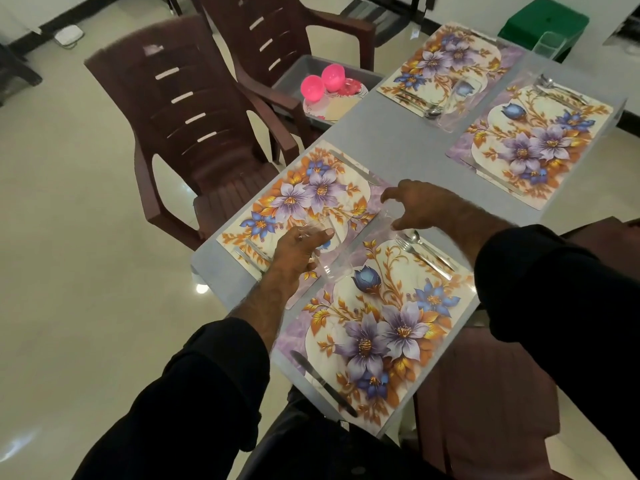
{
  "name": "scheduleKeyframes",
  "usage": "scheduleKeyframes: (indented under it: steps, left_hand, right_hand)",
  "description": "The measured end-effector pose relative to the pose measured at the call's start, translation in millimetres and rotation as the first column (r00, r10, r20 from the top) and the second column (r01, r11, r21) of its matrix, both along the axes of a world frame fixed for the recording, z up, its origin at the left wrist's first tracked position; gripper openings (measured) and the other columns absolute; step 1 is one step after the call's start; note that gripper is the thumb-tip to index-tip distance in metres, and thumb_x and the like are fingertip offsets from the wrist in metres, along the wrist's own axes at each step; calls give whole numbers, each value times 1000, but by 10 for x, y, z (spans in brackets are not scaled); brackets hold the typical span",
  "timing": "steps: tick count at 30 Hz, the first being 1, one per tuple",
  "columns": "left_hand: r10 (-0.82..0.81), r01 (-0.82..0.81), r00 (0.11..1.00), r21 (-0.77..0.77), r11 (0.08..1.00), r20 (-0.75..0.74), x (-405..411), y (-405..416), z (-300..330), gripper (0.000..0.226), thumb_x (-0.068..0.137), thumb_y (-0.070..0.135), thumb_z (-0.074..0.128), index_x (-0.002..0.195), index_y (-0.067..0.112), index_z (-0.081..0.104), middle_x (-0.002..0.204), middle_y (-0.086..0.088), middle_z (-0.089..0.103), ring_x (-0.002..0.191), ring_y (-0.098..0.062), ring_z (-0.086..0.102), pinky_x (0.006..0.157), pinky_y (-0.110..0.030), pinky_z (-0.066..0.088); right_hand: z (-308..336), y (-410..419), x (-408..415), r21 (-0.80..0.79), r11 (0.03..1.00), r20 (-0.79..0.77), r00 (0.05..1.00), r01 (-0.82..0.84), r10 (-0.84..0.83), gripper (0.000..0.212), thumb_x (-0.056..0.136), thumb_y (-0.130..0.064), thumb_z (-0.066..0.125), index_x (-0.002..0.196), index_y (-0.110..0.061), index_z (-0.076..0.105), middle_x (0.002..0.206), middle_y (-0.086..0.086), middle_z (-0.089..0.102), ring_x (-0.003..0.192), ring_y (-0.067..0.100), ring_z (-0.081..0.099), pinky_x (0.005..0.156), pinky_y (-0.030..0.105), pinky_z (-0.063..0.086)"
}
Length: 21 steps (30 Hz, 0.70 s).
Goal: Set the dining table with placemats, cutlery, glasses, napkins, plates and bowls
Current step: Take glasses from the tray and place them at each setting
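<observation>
Nearest me, my left hand (304,249) wraps its fingers round a clear glass (320,244) standing on the far-left placemat (298,199). Right hand (419,206) hovers spread, holding nothing that I can make out, just above the near placemat (377,327). Glass looks light, rigid, slick and breakable; I'd judge mid-wall the safest hold.

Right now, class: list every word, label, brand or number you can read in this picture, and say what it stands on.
None can be read. The placemats carry only flower patterns; the grey tub, pink bowls and chairs show no lettering.
</observation>
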<state>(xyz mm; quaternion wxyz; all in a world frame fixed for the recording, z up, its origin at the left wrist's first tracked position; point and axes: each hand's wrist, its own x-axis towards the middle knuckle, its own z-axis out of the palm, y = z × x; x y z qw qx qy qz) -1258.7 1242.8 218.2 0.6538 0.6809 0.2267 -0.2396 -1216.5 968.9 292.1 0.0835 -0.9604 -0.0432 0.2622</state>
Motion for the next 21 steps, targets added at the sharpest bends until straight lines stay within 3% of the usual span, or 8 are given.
scheduleKeyframes:
  steps: [5,8,10,12,16,19,21]
  left_hand:
    - [-6,6,1000,15,1000,-12,-72,41,14,53,80,47,90,123,21,72,122,-8,74,100,-25,65,86,-44,60]
    - [-3,4,1000,7,1000,-13,-123,94,76,53,79,48,89,122,21,72,122,-8,74,103,-27,65,95,-51,59]
    - [-3,2,1000,-24,1000,-30,-150,140,169,47,84,45,87,121,23,70,123,-7,73,109,-28,67,101,-56,58]
    - [-4,-2,998,-97,995,-57,-190,190,280,43,90,43,82,125,24,65,128,-8,69,116,-33,69,103,-61,56]
    - [56,-71,995,-181,981,-87,-303,283,531,46,100,50,67,135,22,58,126,-15,69,109,-39,74,93,-56,62]
    - [65,-79,989,-102,992,-135,-392,461,679,77,92,79,52,138,18,62,125,-15,71,108,-36,73,80,-46,64]
    - [47,-65,986,-104,992,-162,-417,627,730,96,81,94,41,134,18,67,126,-17,74,112,-39,73,93,-52,63]
  right_hand:
    - [-24,1,-35,-12,1000,-4,1000,19,-19,78,85,-42,86,151,-35,46,151,9,51,127,32,58,102,45,51]
    - [-53,-35,-50,-20,999,-15,1000,25,-26,98,78,-51,89,158,-35,34,157,9,46,132,35,57,106,50,51]
    - [-40,-36,-67,-43,999,33,999,31,-30,111,74,-60,88,161,-34,24,161,11,39,137,39,53,109,56,48]
    - [21,13,-109,-35,999,163,986,33,-27,109,78,-67,81,162,-32,22,163,12,36,142,41,47,114,61,39]
    - [128,320,-307,215,973,352,923,84,-157,88,87,-62,74,158,-28,35,154,12,46,137,39,49,113,60,36]
    - [107,645,-507,441,886,304,906,141,-296,74,87,-64,70,148,-29,49,147,8,55,130,34,56,109,54,46]
    - [125,876,-617,612,769,200,905,185,-376,52,90,-54,75,134,-26,64,132,3,65,116,26,64,99,44,54]
